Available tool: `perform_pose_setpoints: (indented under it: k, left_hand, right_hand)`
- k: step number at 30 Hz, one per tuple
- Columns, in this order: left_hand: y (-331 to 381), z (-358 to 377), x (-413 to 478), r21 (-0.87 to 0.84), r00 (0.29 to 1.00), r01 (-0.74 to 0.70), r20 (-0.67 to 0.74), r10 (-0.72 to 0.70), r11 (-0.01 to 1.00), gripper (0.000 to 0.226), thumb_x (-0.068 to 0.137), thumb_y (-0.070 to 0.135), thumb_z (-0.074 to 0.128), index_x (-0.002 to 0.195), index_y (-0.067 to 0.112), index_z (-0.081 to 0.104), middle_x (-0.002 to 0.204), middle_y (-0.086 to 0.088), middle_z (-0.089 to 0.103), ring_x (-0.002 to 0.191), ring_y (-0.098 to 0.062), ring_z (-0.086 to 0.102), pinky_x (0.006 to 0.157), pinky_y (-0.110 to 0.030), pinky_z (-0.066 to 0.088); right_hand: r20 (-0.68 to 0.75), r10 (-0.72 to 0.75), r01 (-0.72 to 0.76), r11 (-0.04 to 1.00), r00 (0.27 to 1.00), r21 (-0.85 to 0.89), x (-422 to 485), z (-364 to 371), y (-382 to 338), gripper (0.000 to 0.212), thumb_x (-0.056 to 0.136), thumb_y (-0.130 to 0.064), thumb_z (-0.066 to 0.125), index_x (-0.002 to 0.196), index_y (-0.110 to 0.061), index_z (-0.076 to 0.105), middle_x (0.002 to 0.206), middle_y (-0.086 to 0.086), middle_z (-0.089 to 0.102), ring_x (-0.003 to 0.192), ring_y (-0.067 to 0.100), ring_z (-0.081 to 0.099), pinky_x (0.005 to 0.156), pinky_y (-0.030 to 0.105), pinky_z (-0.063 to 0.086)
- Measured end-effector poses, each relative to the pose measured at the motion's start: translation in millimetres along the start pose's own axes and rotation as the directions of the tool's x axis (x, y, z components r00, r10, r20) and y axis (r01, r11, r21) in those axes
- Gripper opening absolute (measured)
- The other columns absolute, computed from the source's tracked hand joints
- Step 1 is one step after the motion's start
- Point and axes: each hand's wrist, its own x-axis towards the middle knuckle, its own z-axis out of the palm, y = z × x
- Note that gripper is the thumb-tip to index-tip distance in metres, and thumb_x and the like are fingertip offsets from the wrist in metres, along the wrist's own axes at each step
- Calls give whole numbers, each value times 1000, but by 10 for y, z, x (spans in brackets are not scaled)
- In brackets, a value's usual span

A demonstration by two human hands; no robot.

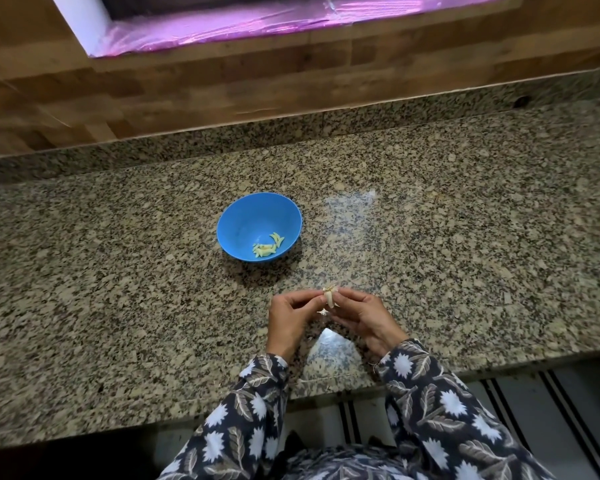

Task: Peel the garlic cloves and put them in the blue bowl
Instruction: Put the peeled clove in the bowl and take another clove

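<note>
A blue bowl stands on the granite counter, holding several pale peeled garlic cloves near its front right wall. In front of the bowl, my left hand and my right hand meet fingertip to fingertip above the counter. Between them they pinch one whitish garlic clove, with a bit of papery skin sticking up at its top. A small scrap of skin shows just below the clove.
The speckled granite counter stretches wide to both sides, with its front edge close to my sleeves. A wooden wall rises behind it, below a pink-lit window ledge.
</note>
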Motion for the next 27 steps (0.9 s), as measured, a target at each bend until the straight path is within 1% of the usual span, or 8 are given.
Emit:
perform_pose_setpoints:
  k: [3, 5, 8, 15, 18, 21, 23, 27]
  left_hand:
    - [35, -19, 4, -67, 998, 35, 56, -31, 997, 10, 76, 6, 73, 86, 8, 74, 84, -8, 74, 76, -19, 70, 65, -26, 56]
    - [64, -27, 5, -91, 995, 53, 90, -45, 994, 10, 77, 4, 72, 87, 5, 74, 84, -11, 74, 73, -19, 69, 62, -23, 55]
    - [88, -39, 6, -106, 991, 69, 125, -56, 992, 13, 78, 4, 70, 91, 0, 73, 87, -14, 73, 75, -20, 69, 65, -24, 55]
    - [77, -60, 15, -134, 982, 106, 170, -82, 985, 13, 78, 2, 70, 90, 0, 73, 90, -15, 73, 78, -21, 69, 66, -24, 56]
    - [70, -67, 10, -155, 979, 131, 174, -104, 979, 13, 78, 1, 70, 90, -1, 73, 91, -15, 72, 78, -19, 69, 66, -23, 55]
    - [72, -78, 8, -154, 977, 152, 173, -125, 976, 12, 78, 0, 69, 90, -2, 72, 91, -16, 72, 77, -19, 69, 65, -23, 55]
    - [69, -80, 4, -113, 978, 148, 163, -128, 983, 11, 79, 0, 69, 89, -1, 72, 90, -16, 72, 75, -19, 69, 65, -24, 56]
    - [66, -54, 6, -4, 984, 134, 115, -132, 991, 11, 78, 3, 71, 89, 1, 73, 85, -15, 72, 75, -21, 69, 66, -28, 58]
  right_hand:
    - [35, 47, -49, 997, 998, 58, 7, -31, -9, 14, 77, -2, 63, 91, -4, 67, 78, 8, 73, 69, 16, 70, 67, 25, 58]
    - [61, 79, -86, 989, 995, 120, 7, -46, 0, 17, 71, -3, 65, 88, -3, 67, 80, 11, 72, 70, 18, 70, 68, 27, 58]
    - [98, 98, -114, 978, 990, 174, 10, -64, 15, 21, 66, -4, 66, 86, -2, 67, 81, 13, 72, 71, 19, 71, 68, 28, 59]
    - [132, 124, -151, 963, 984, 223, -2, -86, 44, 23, 67, -2, 63, 90, -1, 65, 80, 13, 72, 69, 19, 70, 66, 28, 59]
    - [136, 130, -159, 960, 982, 230, -9, -77, 56, 22, 69, -2, 61, 91, -1, 64, 79, 12, 72, 68, 18, 70, 69, 29, 59]
    - [116, 130, -154, 960, 985, 234, -9, -65, 68, 14, 79, 1, 56, 92, 0, 63, 77, 12, 72, 66, 18, 70, 69, 30, 58]
    - [95, 124, -142, 968, 988, 209, -11, -59, 67, 12, 85, 3, 52, 91, 0, 62, 76, 12, 72, 66, 18, 70, 66, 29, 59]
    - [61, 102, -108, 989, 993, 98, -8, -53, 47, 12, 85, 1, 55, 92, 0, 64, 77, 11, 72, 66, 17, 70, 68, 28, 59]
